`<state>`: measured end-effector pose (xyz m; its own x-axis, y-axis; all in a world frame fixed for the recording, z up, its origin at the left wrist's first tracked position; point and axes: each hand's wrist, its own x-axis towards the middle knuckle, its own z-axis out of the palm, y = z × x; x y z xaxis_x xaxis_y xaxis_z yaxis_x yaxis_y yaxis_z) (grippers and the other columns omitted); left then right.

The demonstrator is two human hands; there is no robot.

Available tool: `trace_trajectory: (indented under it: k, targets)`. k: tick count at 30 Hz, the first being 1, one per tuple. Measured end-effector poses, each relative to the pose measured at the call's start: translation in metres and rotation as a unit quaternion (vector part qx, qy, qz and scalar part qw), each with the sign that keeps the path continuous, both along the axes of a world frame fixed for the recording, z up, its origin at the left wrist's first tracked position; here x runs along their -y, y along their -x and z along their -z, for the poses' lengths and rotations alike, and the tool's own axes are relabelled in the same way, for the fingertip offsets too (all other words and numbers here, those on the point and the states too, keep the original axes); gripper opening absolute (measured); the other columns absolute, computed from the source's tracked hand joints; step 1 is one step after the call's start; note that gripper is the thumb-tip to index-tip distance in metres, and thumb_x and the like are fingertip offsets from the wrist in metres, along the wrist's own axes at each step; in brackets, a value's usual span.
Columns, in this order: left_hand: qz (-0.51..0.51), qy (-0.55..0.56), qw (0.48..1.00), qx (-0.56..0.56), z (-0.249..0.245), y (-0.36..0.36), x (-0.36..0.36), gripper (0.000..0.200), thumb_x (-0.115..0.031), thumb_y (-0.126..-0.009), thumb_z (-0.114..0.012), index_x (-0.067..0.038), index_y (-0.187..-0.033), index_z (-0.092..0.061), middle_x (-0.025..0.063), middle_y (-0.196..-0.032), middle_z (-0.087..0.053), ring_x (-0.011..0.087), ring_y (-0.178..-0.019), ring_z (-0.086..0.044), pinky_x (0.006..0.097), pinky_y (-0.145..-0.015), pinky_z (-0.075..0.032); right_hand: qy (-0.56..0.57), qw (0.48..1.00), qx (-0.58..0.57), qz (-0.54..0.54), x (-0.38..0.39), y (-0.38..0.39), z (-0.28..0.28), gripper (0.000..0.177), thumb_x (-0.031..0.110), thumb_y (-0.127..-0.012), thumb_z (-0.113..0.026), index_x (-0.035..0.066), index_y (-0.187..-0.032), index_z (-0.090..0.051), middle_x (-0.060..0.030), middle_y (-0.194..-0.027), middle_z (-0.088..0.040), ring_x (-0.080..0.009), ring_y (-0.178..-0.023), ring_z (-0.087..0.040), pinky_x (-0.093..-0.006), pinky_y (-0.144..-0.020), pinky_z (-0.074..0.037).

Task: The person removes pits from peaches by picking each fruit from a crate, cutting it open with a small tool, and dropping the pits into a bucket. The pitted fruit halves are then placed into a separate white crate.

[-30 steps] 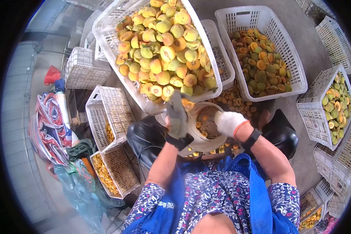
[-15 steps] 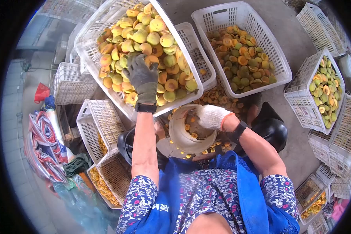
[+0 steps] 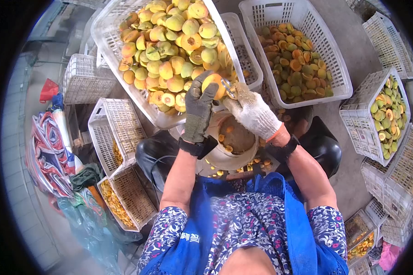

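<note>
My left hand (image 3: 199, 106), in a dark grey glove, is closed around a peach half (image 3: 212, 85). Between the two hands shows a small metal tool with a loop (image 3: 229, 89), its loop against the fruit. Its other end disappears into my right hand (image 3: 256, 113), which wears a white knitted glove stained at the fingertips. Directly below both hands stands a whitish bucket (image 3: 225, 161) with some orange pieces inside. A large white crate (image 3: 106, 41) heaped with halved peaches (image 3: 170, 59) is tilted toward me, just beyond the left hand.
Another white crate (image 3: 342, 85) of peach halves stands at the back right, beside a shallow white basket (image 3: 236, 30). More fruit fills a crate (image 3: 357, 119) on the right. Crates (image 3: 133, 188) and crumpled plastic sheeting (image 3: 53, 146) lie left. Fruit scraps surround the bucket.
My left hand has come out of the heaped crate with a peach half. My right hand has risen from the bucket to meet it, and the metal tool now shows.
</note>
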<state>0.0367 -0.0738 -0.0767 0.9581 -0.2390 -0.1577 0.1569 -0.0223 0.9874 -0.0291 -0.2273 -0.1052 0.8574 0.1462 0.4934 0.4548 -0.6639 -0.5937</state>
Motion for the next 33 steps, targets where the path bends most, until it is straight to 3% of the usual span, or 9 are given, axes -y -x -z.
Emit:
trace_trajectory:
  k: [10,15,19,20,21,26,29,32,33]
  targets:
    - [-0.050,0.143,0.988,0.041,0.026,0.018,0.026,0.051,-0.045,-0.100,-0.040,0.002,-0.117,-0.055,0.0091,-0.109,-0.058,0.0153,-0.097,-0.059,0.0286,-0.083,-0.051,0.194,0.981,0.015,0.010,-0.013,0.009,0.022,0.017,0.007,-0.076,-0.060,0.001,-0.091,-0.063,-0.0159,-0.092,-0.059,-0.0312,-0.081,-0.060,-0.0398,-0.068,-0.050]
    - [-0.050,0.032,0.987,0.149,0.023,0.020,0.024,0.055,-0.048,-0.099,-0.038,0.002,-0.111,-0.057,0.0099,-0.103,-0.062,0.0166,-0.088,-0.062,0.0291,-0.078,-0.054,0.168,0.985,-0.028,-0.025,-0.018,0.014,0.022,0.015,0.008,-0.078,-0.056,0.001,-0.090,-0.063,-0.0177,-0.087,-0.060,-0.0318,-0.080,-0.061,-0.0399,-0.071,-0.051]
    - [-0.048,0.180,0.980,-0.070,0.029,0.011,0.016,0.053,-0.045,-0.100,-0.039,0.002,-0.106,-0.061,0.0102,-0.094,-0.065,0.0176,-0.083,-0.063,0.0295,-0.077,-0.053,0.127,0.990,0.001,-0.066,-0.015,0.005,0.016,0.019,0.011,-0.082,-0.055,-0.001,-0.094,-0.063,-0.0201,-0.090,-0.062,-0.0337,-0.083,-0.062,-0.0410,-0.074,-0.050]
    - [-0.018,0.185,0.979,-0.088,0.031,0.010,0.010,0.053,-0.045,-0.100,-0.038,0.002,-0.103,-0.062,0.0105,-0.092,-0.066,0.0178,-0.083,-0.063,0.0297,-0.077,-0.053,-0.072,0.984,-0.143,-0.075,-0.016,0.005,0.009,0.022,0.014,-0.084,-0.055,-0.002,-0.097,-0.062,-0.0202,-0.092,-0.063,-0.0336,-0.085,-0.062,-0.0403,-0.075,-0.050]
    - [-0.019,0.184,0.979,-0.090,0.032,0.009,0.006,0.053,-0.045,-0.100,-0.038,0.002,-0.103,-0.062,0.0105,-0.092,-0.066,0.0178,-0.083,-0.063,0.0297,-0.077,-0.053,-0.267,0.920,-0.277,-0.080,-0.017,0.005,0.004,0.024,0.016,-0.087,-0.054,-0.002,-0.100,-0.062,-0.0202,-0.095,-0.065,-0.0335,-0.086,-0.062,-0.0395,-0.075,-0.049]
    - [0.140,0.052,0.988,0.043,0.025,0.013,-0.009,0.055,-0.044,-0.100,-0.035,0.002,-0.096,-0.065,0.0115,-0.090,-0.066,0.0196,-0.082,-0.063,0.0320,-0.081,-0.050,-0.198,0.882,-0.399,-0.153,-0.020,0.010,0.009,0.029,0.023,-0.089,-0.057,0.001,-0.107,-0.060,-0.0141,-0.089,-0.066,-0.0246,-0.075,-0.063,-0.0335,-0.068,-0.049]
    - [0.107,0.153,0.978,-0.096,0.042,0.020,-0.025,0.053,-0.043,-0.100,-0.036,0.001,-0.096,-0.065,0.0101,-0.089,-0.067,0.0177,-0.080,-0.063,0.0302,-0.079,-0.051,-0.523,0.602,-0.565,-0.212,-0.024,0.023,0.002,0.027,0.029,-0.088,-0.058,0.003,-0.096,-0.061,0.0009,-0.075,-0.058,-0.0073,-0.058,-0.054,-0.0228,-0.052,-0.044]
    - [-0.013,0.183,0.964,-0.192,0.044,0.032,-0.044,0.048,-0.040,-0.101,-0.036,0.000,-0.100,-0.064,0.0073,-0.086,-0.066,0.0158,-0.077,-0.063,0.0279,-0.078,-0.052,-0.525,0.516,-0.637,-0.228,-0.023,0.024,-0.016,0.022,0.029,-0.088,-0.058,0.007,-0.089,-0.059,0.0033,-0.067,-0.053,-0.0062,-0.048,-0.048,-0.0223,-0.042,-0.039]
    - [-0.040,0.210,0.973,-0.090,0.062,0.028,-0.066,0.048,-0.041,-0.101,-0.036,0.000,-0.107,-0.061,0.0091,-0.092,-0.065,0.0165,-0.083,-0.063,0.0285,-0.079,-0.052,-0.413,0.603,-0.638,-0.241,-0.018,0.024,-0.028,0.023,0.028,-0.087,-0.057,0.005,-0.084,-0.057,0.0027,-0.064,-0.050,-0.0077,-0.047,-0.048,-0.0242,-0.041,-0.040]
